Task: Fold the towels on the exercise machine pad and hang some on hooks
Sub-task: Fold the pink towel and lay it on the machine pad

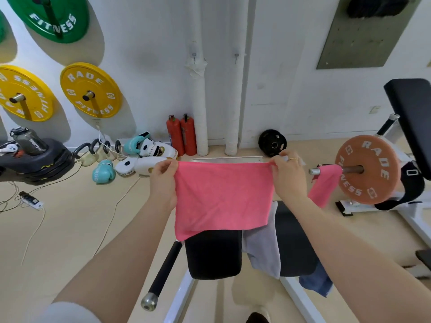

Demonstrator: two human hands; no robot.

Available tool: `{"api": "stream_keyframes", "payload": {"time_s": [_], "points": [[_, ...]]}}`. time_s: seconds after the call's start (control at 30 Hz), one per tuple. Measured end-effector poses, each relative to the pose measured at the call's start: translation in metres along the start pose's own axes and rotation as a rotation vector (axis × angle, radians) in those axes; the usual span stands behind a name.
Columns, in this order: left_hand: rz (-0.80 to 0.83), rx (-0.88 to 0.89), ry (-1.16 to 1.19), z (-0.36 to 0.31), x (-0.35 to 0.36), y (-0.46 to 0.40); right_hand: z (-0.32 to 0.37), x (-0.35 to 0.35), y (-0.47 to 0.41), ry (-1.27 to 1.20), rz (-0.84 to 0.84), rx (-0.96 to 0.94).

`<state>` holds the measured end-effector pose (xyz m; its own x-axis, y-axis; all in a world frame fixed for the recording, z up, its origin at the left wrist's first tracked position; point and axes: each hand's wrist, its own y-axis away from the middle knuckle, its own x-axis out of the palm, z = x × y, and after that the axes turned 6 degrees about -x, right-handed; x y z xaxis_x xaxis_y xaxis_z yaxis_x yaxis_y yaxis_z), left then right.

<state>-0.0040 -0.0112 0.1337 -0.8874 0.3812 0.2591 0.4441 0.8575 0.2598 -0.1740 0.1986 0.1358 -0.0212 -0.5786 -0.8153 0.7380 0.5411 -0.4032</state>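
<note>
The person holds a pink towel [221, 197] stretched out flat in the air above the black pad [213, 252] of the exercise machine. The left hand [163, 176] pinches the towel's upper left corner between thumb and curled fingers, and the right hand [288, 170] pinches the upper right corner the same way. The towel hangs down from both hands, its lower edge reaching to just over the far edge of the pad.

Judging by how things lie, the job is partly done. A second pink towel [324, 185] already hangs over the steel bar [314, 171] to the right of the pad, beside an orange weight plate [367, 170]. The towel in hand looks spread for its first fold or for hanging, so that step is not finished. A grey towel [263, 250] lies draped, unfolded, between the pad and a second black pad [293, 243] just right of it, and a blue towel [317, 280] hangs off the near right edge of that second pad. Both appear left to do.

The pad sits on a white frame [179, 299], with a black handle [164, 269] sticking out to its left. Beyond the pad, against the white wall, stand two red fire extinguishers [182, 135], with boxing gloves [103, 171] and pads on the beige floor to their left. Yellow plates [91, 89] and a green one [56, 17] hang on the wall farther left.
</note>
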Motion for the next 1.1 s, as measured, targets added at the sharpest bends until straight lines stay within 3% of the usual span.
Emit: {"api": "stream_keyframes", "payload": {"time_s": [0.07, 0.17, 0.2, 0.27, 0.33, 0.4, 0.5, 0.6, 0.7, 0.77, 0.87, 0.93, 1.1], "points": [[-0.042, 0.002, 0.068, -0.005, 0.004, -0.007, 0.001, 0.000, -0.009, -0.213, 0.068, 0.095], [-0.022, -0.035, 0.176, -0.017, 0.009, -0.020, 0.005, -0.006, -0.021, -1.024, 0.304, 0.421], [-0.019, -0.042, 0.203, -0.021, 0.011, -0.026, 0.005, -0.007, -0.023, -1.189, 0.373, 0.493], [-0.026, -0.040, 0.224, -0.027, 0.017, -0.038, 0.005, -0.002, -0.027, -1.081, 0.521, 0.446], [-0.034, -0.021, 0.217, -0.030, 0.025, -0.053, 0.002, 0.007, -0.034, -0.662, 0.616, 0.271], [-0.037, 0.000, 0.198, -0.033, 0.035, -0.067, -0.006, 0.020, -0.052, -0.226, 0.585, 0.068], [-0.017, 0.022, 0.181, -0.037, 0.050, -0.084, -0.018, 0.036, -0.079, 0.050, 0.500, -0.025], [-0.011, 0.047, 0.118, -0.039, 0.062, -0.101, -0.027, 0.046, -0.108, -0.056, 0.376, 0.118], [-0.040, 0.109, -0.130, -0.035, 0.066, -0.113, -0.035, 0.053, -0.134, -0.184, 0.271, 0.187], [-0.046, 0.167, -0.325, -0.031, 0.062, -0.119, -0.039, 0.058, -0.149, -0.281, 0.262, 0.270], [-0.101, 0.161, -0.434, -0.024, 0.055, -0.129, -0.044, 0.070, -0.166, -0.434, 0.256, 0.416], [-0.139, 0.126, -0.426, -0.023, 0.060, -0.135, -0.047, 0.082, -0.177, -0.466, 0.253, 0.422], [-0.092, 0.112, -0.097, -0.031, 0.077, -0.136, -0.046, 0.098, -0.193, -0.495, 0.248, 0.483]]}}
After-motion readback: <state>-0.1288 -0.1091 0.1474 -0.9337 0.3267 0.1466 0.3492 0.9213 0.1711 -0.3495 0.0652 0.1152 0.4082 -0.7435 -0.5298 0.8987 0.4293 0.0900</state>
